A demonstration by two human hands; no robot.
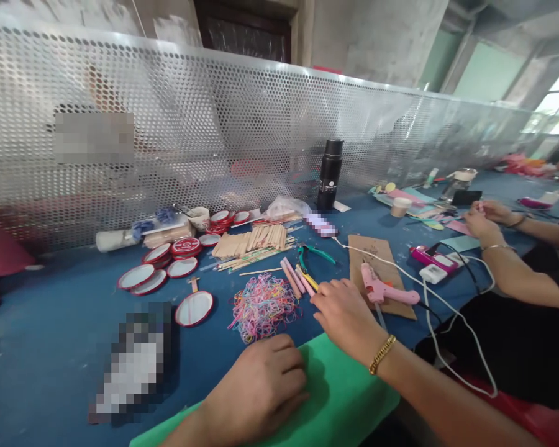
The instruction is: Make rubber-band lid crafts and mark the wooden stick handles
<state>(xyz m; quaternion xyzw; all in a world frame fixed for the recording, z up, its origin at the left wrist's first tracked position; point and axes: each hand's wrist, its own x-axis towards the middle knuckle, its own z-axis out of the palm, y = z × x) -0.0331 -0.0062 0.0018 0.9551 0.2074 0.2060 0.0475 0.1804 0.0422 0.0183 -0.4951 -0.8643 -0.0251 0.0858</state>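
My right hand (347, 318), with a gold bracelet (382, 354) at the wrist, lies over the near ends of several slim sticks. Its bent fingers close at a yellow pen-like stick (309, 279); pink pen-like sticks (292, 277) lie beside it. Resting on a green sheet (340, 397), my left hand (263, 388) has its fingers curled under, so whatever they may hold is hidden. A heap of colourful small rubber bands (264, 306) lies just beyond my left hand. To the right of my right hand, a pink glue gun (386, 290) rests on a piece of cardboard (359, 248).
Red-rimmed round discs (181, 267), wooden sticks (251, 241) and teal-handled pliers (319, 253) are spread on the blue table (65, 347). A black bottle (330, 174) stands by the perforated metal screen (261, 124). White cable (475, 347) loops at right, near another person's hands (487, 217).
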